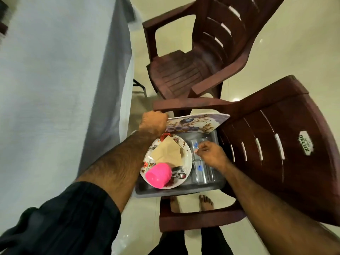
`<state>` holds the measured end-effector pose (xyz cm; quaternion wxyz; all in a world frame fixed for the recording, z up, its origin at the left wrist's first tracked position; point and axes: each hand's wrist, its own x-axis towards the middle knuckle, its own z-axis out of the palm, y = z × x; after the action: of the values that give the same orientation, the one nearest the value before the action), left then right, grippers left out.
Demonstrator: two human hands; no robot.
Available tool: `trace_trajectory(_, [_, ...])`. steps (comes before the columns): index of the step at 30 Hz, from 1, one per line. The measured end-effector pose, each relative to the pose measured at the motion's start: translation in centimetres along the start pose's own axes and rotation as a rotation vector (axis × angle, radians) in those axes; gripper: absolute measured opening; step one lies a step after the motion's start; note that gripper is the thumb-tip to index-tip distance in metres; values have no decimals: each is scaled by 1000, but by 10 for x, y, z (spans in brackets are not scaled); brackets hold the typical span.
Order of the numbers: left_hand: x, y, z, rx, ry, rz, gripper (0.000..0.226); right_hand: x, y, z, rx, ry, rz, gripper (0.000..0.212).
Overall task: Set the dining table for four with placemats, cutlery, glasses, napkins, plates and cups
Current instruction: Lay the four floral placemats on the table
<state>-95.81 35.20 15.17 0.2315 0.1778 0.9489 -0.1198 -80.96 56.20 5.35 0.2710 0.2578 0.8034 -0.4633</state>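
A grey tray (pixel 147 191) sits on the seat of the near brown chair. In it lies a white patterned plate (pixel 186 153) carrying a folded tan napkin (pixel 168 151), a pink cup (pixel 159 174) on its side and some cutlery (pixel 179 174). Clear glasses (pixel 203 171) with blue marks lie in the tray's right part. A floral placemat (pixel 195 124) is lifted off the tray's far end; my left hand (pixel 153 122) grips its left edge. My right hand (pixel 211 153) hovers over the glasses with fingers loosely curled, holding nothing that I can see.
The dining table (pixel 46 85) with a pale blue cloth fills the left side. The near brown plastic chair (pixel 276 144) holds the tray, and a second brown chair (pixel 202 57) stands beyond it. Bare feet (pixel 205 199) show on the glossy tile floor.
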Motion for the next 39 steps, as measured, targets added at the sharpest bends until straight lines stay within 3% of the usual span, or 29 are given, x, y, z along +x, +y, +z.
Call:
trace_trajectory(8, [-88, -19, -65, -169, 334, -38, 40, -46, -33, -39, 50, 21, -37, 16])
trace_trajectory(11, [-149, -37, -83, -359, 463, -108, 22, -72, -57, -37, 206, -47, -69, 13])
trace_trajectory(14, [-210, -62, -76, -670, 485, -295, 27, -98, -81, -29, 403, -204, 15, 7])
trace_trajectory(16, [-252, -79, -58, -928, 472, -422, 30, -118, -92, -17, 479, -320, 59, 15])
trace_trajectory(21, [-349, -111, 11, -1358, 476, -604, 6, -178, -115, 32, 533, -345, -62, 27])
trace_trajectory(27, [-450, -167, 98, -1497, 571, -743, 6, -228, -140, 113, 452, -548, -111, 26])
trace_trajectory(33, [-534, -244, 186, -1673, 604, -775, 11, -258, -156, 232, 382, -360, -45, 16])
trace_trajectory(39, [-591, -322, 227, -1629, 687, -828, 15, -307, -193, 324, 516, -353, -120, 9])
